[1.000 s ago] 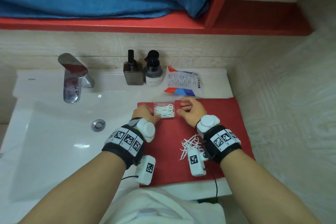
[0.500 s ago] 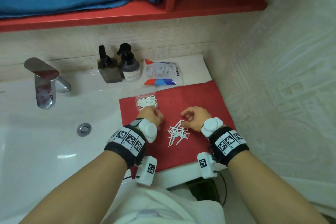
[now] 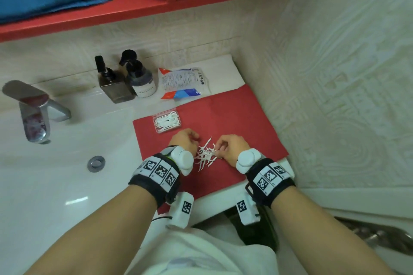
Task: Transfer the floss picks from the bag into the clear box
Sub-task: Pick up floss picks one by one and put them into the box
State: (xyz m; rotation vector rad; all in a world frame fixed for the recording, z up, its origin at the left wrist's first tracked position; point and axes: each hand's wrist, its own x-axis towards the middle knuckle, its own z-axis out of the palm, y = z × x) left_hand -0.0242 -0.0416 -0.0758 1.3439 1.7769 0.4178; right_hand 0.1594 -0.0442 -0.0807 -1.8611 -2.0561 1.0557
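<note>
On the red mat (image 3: pixel 234 114), your left hand (image 3: pixel 184 142) rests with fingers curled at the 9 o'clock edge of a loose pile of floss picks (image 3: pixel 206 154); whether it pinches any cannot be told. The clear box (image 3: pixel 167 121), partly filled, sits at the pile's 11 o'clock, the bag (image 3: pixel 182 83) beyond at 12. Your right hand (image 3: pixel 232 146) pinches picks at the 3 o'clock edge.

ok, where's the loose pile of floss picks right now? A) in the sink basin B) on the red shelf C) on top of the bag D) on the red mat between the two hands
D: the loose floss picks lie on the red mat, between the left hand and right hand, nearer the person than the clear box.
</note>
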